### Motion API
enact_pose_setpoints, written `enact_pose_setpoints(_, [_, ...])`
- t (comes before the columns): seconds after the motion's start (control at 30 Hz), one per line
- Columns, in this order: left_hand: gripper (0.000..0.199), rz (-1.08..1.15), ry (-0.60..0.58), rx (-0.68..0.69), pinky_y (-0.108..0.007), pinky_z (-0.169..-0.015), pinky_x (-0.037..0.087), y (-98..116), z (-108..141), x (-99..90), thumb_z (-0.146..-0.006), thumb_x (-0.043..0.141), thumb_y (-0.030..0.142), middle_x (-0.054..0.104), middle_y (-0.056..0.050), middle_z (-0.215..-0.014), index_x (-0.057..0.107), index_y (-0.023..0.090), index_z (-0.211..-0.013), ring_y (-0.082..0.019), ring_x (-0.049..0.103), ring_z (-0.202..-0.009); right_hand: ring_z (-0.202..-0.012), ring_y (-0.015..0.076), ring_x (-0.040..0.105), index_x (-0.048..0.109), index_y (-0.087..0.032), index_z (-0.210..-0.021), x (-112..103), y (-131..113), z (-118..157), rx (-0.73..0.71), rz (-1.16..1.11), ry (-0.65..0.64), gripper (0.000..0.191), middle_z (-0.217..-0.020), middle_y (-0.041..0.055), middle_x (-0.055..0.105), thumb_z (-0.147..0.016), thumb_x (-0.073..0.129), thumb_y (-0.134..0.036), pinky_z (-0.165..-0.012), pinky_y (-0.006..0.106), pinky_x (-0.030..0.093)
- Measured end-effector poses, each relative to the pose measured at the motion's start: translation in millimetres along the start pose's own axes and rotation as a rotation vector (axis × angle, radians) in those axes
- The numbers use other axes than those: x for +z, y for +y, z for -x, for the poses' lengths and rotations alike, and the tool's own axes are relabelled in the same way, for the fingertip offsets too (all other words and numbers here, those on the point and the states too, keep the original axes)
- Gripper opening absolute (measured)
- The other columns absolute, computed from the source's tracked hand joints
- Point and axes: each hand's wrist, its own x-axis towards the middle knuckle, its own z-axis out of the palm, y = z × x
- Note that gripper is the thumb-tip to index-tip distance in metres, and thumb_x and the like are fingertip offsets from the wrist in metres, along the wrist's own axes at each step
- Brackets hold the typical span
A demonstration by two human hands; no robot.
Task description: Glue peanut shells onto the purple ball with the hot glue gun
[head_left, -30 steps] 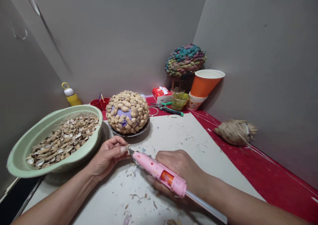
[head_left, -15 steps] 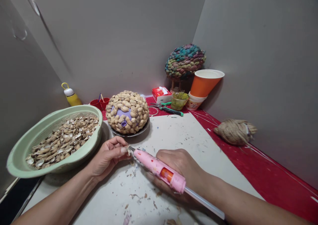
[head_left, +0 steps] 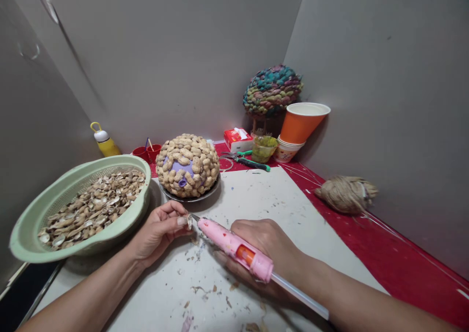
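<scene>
Between the thumb and fingers of my left hand (head_left: 161, 230) is a small peanut shell piece (head_left: 189, 221), its pale inside partly showing. My right hand (head_left: 266, 249) is wrapped round a pink glue gun (head_left: 223, 241), whose metal tip is at the shell's edge. A clear glue stick (head_left: 300, 297) sticks out of the gun's back end. Just beyond my left hand, a ball covered in peanut shells (head_left: 187, 152) rests on a dark dish (head_left: 205, 194), with purple balloon showing through a gap.
A green basket (head_left: 143, 195) of shells stands at the left, near a yellow bottle (head_left: 108, 144). Pliers (head_left: 252, 164), a tissue box (head_left: 238, 140), paper cups (head_left: 306, 124) and a colourful woven ball (head_left: 273, 90) are at the back. Twine (head_left: 346, 194) lies right.
The glue gun has shifted very slightly to the left. My left hand has stayed in nearly the same place, with the shell piece still in its fingers.
</scene>
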Motion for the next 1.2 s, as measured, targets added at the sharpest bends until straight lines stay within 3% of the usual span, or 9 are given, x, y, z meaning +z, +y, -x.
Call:
enact_pose_setpoints(0.53, [0.02,0.066,0.008,0.016,-0.023,-0.069,0.055,0,-1,-2.9,-0.069,0.08,0.017,0.066,0.002,-0.071,0.064,0.015,-0.08,-0.008,0.062,-0.063,-0.044,0.0091,0.036,0.045,-0.02,-0.061,0,-1,1,-0.014,0.015,-0.015,0.035,-0.052,-0.0043,0.044,-0.091,0.046,-0.039,-0.046,0.024,0.023])
enact_pose_setpoints(0.67, [0.02,0.083,0.024,0.026,-0.024,-0.069,0.055,1,0,-3.3,-0.069,0.079,0.017,0.066,0.001,-0.071,0.064,0.015,-0.081,-0.009,0.061,-0.063,-0.045,0.0097,0.035,0.043,-0.02,-0.061,4,5,2,-0.074,0.036,0.064,0.035,-0.053,-0.0043,0.043,-0.091,0.047,-0.04,-0.046,0.026,0.022])
enact_pose_setpoints(0.8, [0.022,0.098,0.027,0.024,-0.025,-0.067,0.055,0,4,-0.6,-0.067,0.081,0.017,0.064,0.002,-0.069,0.062,0.014,-0.078,-0.009,0.061,-0.061,-0.048,0.0106,0.036,0.041,-0.022,-0.066,1,10,0,-0.107,-0.028,0.261,0.023,-0.057,-0.0042,0.04,-0.086,0.052,-0.028,-0.046,0.026,0.026])
enact_pose_setpoints(0.9, [0.021,0.11,-0.014,0.037,-0.026,-0.068,0.055,-2,9,4.9,-0.067,0.08,0.016,0.064,0.001,-0.072,0.061,0.014,-0.077,-0.009,0.059,-0.062,-0.052,0.0115,0.041,0.043,-0.022,-0.07,-9,7,-2,-0.028,-0.141,0.341,0.02,-0.061,-0.0031,0.043,-0.087,0.053,-0.023,-0.05,0.025,0.033])
enact_pose_setpoints(1.0, [0.019,0.1,-0.072,0.075,-0.027,-0.068,0.054,3,18,14.8,-0.068,0.078,0.014,0.063,0.0,-0.075,0.06,0.014,-0.075,-0.009,0.058,-0.063,-0.054,0.0136,0.046,0.045,-0.022,-0.069,-21,-1,-7,0.15,-0.255,0.367,0.022,-0.062,-0.0018,0.046,-0.089,0.054,-0.028,-0.053,0.027,0.039])
enact_pose_setpoints(1.13, [0.019,0.06,-0.113,0.172,-0.026,-0.068,0.053,29,41,27.7,-0.068,0.078,0.014,0.062,0.0,-0.076,0.06,0.015,-0.074,-0.009,0.057,-0.064,-0.052,0.0151,0.047,0.055,-0.022,-0.074,-37,-9,-30,0.443,-0.465,0.42,0.026,-0.061,-0.001,0.052,-0.086,0.057,-0.045,-0.05,0.028,0.041])
enact_pose_setpoints(1.2, [0.019,0.029,-0.117,0.258,-0.024,-0.067,0.051,50,54,29.8,-0.069,0.077,0.016,0.062,0.001,-0.077,0.059,0.016,-0.075,-0.009,0.057,-0.065,-0.053,0.016,0.048,0.058,-0.021,-0.078,-47,-9,-48,0.464,-0.485,0.451,0.029,-0.062,0.0,0.054,-0.083,0.059,-0.049,-0.049,0.028,0.041])
